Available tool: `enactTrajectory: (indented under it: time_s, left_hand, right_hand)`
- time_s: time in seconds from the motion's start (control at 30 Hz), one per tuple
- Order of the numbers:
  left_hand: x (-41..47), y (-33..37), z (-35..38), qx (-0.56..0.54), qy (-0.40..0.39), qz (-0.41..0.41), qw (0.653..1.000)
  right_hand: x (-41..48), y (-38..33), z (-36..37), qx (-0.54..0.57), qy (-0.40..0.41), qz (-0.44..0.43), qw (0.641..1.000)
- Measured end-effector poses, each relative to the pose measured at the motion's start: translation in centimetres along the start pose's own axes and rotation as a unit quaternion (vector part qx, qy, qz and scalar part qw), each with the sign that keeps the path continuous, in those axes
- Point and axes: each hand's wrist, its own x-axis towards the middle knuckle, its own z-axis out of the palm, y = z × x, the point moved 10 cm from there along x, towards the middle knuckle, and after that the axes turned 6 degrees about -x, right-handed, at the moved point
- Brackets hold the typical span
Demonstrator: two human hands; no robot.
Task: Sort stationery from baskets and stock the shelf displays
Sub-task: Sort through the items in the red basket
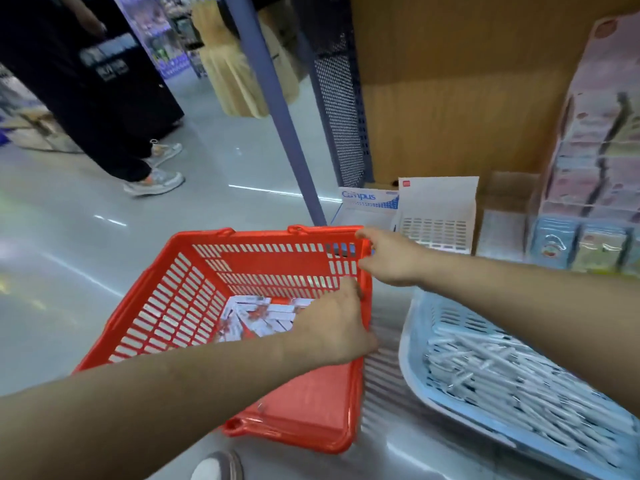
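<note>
Where the red basket [173, 306] is being kept: on the floor [86, 254], left of the blue basket [406, 351].
Left hand [337, 327]: being clamped on its right rim.
Right hand [391, 259]: being closed round its far-right corner.
White boxes [258, 317]: lying inside it.

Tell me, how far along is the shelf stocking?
Early, it seems. Done: the white display box looks partly filled. In hand: the left hand and right hand both grip the red basket. Left: small boxes lie in it, and the blue basket beside it is full of what look like white pens.
</note>
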Motion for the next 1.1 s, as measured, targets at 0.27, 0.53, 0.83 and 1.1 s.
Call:
enactTrajectory:
  time_s: [0.27, 0.53, 0.83, 1.1]
  left_hand:
    - [0.0, -3.9, -1.2, -0.023, 0.022, 0.003, 0.999]
    - [0.6, -12.9, -5.4, -0.199, -0.101, -0.024, 0.975]
    - [-1.0, -18.8, -3.6, -0.100, -0.073, -0.048, 0.991]
    - [4.4, -20.2, -5.2, -0.274, -0.052, -0.008, 0.960]
  right_hand:
    - [2.7, -0.3, 4.7, 0.107, 0.077, 0.052, 0.990]
    - [7.2, -3.6, 9.2, 0.291, 0.076, 0.064, 0.951]
    - [12.3, -7.6, 12.4, 0.393, 0.108, 0.071, 0.911]
    - [13.8, -10.0, 14.4, 0.298, -0.035, 0.053, 0.952]
